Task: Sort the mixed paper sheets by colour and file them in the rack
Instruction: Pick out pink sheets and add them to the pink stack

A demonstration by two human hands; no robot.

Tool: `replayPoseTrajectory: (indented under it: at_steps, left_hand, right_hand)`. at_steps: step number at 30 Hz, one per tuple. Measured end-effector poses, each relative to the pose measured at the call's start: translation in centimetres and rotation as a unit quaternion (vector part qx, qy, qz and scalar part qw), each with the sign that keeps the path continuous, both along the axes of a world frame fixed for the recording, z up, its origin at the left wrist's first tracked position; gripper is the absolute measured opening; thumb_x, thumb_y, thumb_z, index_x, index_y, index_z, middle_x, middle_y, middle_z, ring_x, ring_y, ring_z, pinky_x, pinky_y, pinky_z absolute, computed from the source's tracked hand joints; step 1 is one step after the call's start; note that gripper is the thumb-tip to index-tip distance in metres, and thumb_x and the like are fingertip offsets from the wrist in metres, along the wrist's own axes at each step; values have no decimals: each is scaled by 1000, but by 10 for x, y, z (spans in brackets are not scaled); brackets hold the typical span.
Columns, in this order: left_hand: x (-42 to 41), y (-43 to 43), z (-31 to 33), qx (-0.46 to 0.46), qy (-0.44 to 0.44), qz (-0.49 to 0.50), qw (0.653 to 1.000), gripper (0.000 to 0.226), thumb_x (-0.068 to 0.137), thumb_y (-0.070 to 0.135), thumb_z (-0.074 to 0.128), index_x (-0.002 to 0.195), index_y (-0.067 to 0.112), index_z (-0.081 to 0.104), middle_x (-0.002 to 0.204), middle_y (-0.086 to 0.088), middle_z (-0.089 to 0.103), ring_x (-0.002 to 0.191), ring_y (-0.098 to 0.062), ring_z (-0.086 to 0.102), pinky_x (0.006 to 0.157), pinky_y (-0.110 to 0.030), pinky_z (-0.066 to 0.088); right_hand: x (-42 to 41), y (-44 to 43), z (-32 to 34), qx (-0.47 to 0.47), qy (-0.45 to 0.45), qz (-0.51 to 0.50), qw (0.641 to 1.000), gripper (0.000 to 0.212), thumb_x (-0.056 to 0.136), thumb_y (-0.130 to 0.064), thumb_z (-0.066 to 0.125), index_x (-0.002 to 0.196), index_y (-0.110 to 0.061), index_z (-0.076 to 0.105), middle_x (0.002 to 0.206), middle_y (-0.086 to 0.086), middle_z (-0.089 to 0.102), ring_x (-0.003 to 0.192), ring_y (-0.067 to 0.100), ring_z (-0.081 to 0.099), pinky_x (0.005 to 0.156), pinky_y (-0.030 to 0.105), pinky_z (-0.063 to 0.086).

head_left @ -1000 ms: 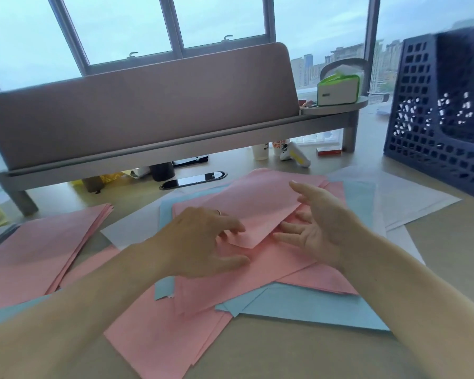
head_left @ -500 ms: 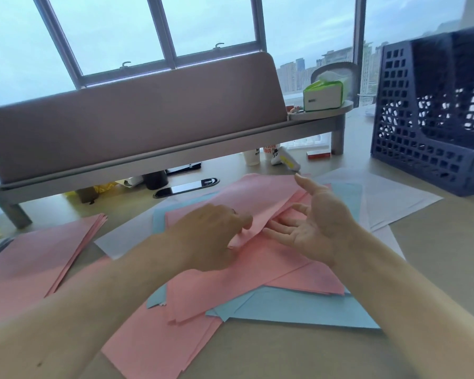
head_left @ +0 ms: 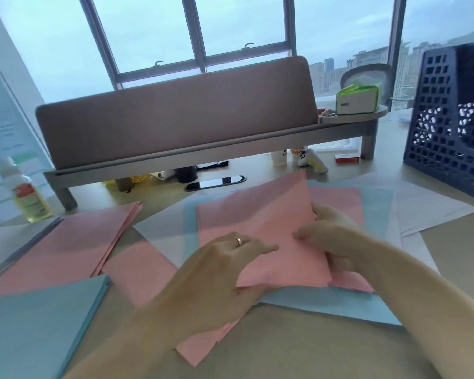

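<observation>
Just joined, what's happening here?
A person is sorting paper by colour. The right hand grips the right edge of a pink paper sheet atop the mixed pile of pink, blue and white sheets; the left hand is at its near edge, its grip blurred. A pink paper stack and a blue paper stack lie to the left. The dark blue perforated plastic rack stands far right, untouched.

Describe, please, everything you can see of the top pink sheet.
The pink sheet is thin matte paper and lies on top of the mixed pile, with its far end raised. The right hand pinches its right edge, thumb on top. The left hand touches its near left corner. Other sheets lie beneath it.
</observation>
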State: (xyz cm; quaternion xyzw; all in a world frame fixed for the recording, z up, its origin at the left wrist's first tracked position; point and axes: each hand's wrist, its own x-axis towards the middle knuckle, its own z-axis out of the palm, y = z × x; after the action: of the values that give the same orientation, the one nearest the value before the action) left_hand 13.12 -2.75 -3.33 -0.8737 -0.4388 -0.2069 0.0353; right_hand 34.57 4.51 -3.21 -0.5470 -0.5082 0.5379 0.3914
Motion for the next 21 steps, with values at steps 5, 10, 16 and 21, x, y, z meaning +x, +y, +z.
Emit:
replayPoseTrajectory:
  at_steps: [5,10,16,21]
  left_hand:
    - [-33,-15,-16,-13,-54,114,992,80,73,76,65,143,48,37,141,31,40,130,8,38,106,-11,30]
    - [-39,-17,-28,-72,-114,140,981,99,61,87,66,145,47,32,145,29,35,129,7,37,107,-14,31]
    - [-46,-16,-28,-111,-97,144,979,110,55,92,65,148,48,26,148,28,35,132,1,39,110,-22,33]
    - [-47,-12,-28,-78,-83,143,983,83,74,80,62,143,39,43,139,21,50,121,-3,52,99,-17,39]
  right_hand:
    - [8,2,3,47,-72,-11,996,26,87,3,68,103,-17,66,91,7,75,80,26,72,76,35,59]
    - [15,7,3,65,-80,-17,995,27,89,-1,68,107,-21,67,96,5,76,86,25,74,79,34,59]
    - [16,10,3,54,-60,-32,996,22,90,-2,68,105,-18,70,101,8,76,89,30,73,84,42,59]
    - [17,13,0,23,-66,-15,997,19,93,-1,59,106,-8,72,97,18,76,81,31,69,83,49,57]
